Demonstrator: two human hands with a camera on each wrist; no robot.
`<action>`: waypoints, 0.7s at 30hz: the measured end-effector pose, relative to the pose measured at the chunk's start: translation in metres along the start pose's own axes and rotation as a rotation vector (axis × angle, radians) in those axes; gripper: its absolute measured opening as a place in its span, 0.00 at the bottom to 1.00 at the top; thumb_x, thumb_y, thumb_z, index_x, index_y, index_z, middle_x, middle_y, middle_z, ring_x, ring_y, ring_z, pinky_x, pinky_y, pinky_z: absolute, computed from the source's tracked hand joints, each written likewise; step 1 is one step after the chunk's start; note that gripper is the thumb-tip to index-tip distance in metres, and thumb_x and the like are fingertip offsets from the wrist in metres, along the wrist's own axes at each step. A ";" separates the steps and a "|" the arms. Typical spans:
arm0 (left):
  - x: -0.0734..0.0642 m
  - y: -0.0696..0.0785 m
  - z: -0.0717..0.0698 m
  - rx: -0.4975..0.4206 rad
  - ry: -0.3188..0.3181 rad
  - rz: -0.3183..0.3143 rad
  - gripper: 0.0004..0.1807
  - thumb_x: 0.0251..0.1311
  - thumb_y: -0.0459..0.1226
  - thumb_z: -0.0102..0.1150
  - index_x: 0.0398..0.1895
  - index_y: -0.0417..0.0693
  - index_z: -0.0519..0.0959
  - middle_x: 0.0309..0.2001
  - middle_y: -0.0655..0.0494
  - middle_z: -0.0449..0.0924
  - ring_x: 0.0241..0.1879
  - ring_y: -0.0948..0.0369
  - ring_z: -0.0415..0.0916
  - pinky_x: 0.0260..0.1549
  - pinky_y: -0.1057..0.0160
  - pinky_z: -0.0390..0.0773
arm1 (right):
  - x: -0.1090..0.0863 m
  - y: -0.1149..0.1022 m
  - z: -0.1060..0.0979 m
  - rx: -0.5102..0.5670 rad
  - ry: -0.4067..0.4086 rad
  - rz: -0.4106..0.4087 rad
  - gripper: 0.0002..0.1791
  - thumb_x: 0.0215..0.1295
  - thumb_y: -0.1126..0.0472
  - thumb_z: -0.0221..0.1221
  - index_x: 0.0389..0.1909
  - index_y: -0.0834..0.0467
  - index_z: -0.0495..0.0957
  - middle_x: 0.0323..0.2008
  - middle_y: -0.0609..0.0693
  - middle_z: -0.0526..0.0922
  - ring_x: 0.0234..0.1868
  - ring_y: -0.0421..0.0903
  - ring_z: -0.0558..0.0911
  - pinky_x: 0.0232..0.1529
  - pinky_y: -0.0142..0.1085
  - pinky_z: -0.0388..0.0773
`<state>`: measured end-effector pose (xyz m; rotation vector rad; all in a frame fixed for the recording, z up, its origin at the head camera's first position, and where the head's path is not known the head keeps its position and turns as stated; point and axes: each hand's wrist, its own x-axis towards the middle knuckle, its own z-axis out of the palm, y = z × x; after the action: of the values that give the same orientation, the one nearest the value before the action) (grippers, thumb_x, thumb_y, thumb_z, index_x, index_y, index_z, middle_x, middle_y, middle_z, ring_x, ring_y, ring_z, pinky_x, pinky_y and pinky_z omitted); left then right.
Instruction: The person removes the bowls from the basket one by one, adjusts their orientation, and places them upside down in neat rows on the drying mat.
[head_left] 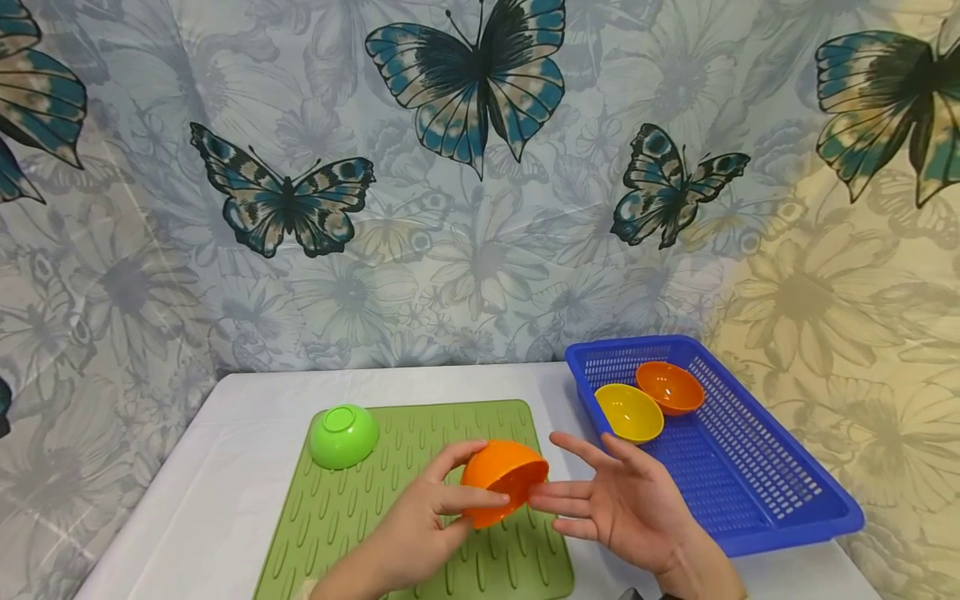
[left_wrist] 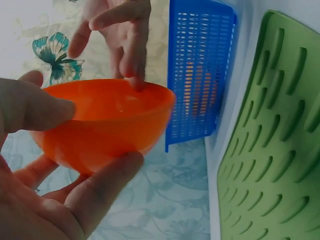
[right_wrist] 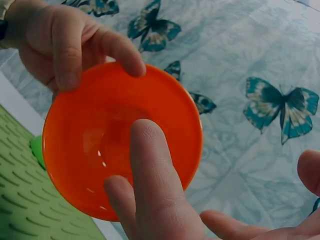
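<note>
Above the green ridged mat, my left hand grips an orange bowl by its left side, thumb over the rim and fingers along the outer wall. The bowl is tilted on its side, its mouth facing right. My right hand is spread beside that mouth, palm turned inward, fingers straight and fingertips right at the rim. In the right wrist view the right fingers overlap the inside of the bowl. A green bowl sits upside down at the mat's far left corner.
At the right stands a blue perforated basket with a yellow bowl and another orange bowl in its far left part. The green mat lies on a white-covered table. A butterfly-print cloth hangs behind.
</note>
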<state>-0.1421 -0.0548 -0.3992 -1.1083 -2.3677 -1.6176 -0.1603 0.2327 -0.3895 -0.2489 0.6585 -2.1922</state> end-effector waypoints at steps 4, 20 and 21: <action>0.000 0.002 -0.001 0.226 -0.027 0.100 0.32 0.46 0.20 0.58 0.43 0.69 0.84 0.67 0.60 0.57 0.59 0.55 0.65 0.48 0.57 0.73 | 0.002 0.002 -0.004 -0.019 -0.011 0.016 0.37 0.71 0.38 0.28 0.72 0.48 0.25 0.64 0.78 0.48 0.66 0.68 0.49 0.61 0.51 0.59; 0.002 0.007 0.004 0.611 -0.117 0.470 0.31 0.29 0.27 0.68 0.36 0.72 0.85 0.64 0.56 0.63 0.61 0.52 0.61 0.44 0.60 0.76 | 0.003 0.008 -0.009 -0.091 0.029 0.093 0.37 0.71 0.39 0.28 0.73 0.53 0.33 0.61 0.76 0.59 0.57 0.64 0.70 0.56 0.52 0.65; 0.002 0.007 0.004 0.614 -0.127 0.478 0.31 0.28 0.27 0.69 0.36 0.73 0.85 0.64 0.56 0.63 0.61 0.53 0.60 0.41 0.62 0.77 | 0.003 0.009 -0.009 -0.091 0.041 0.100 0.37 0.71 0.39 0.29 0.73 0.53 0.34 0.61 0.76 0.58 0.57 0.64 0.70 0.56 0.52 0.66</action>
<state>-0.1381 -0.0489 -0.3944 -1.4831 -2.1820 -0.6242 -0.1599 0.2293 -0.4017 -0.2142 0.7779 -2.0796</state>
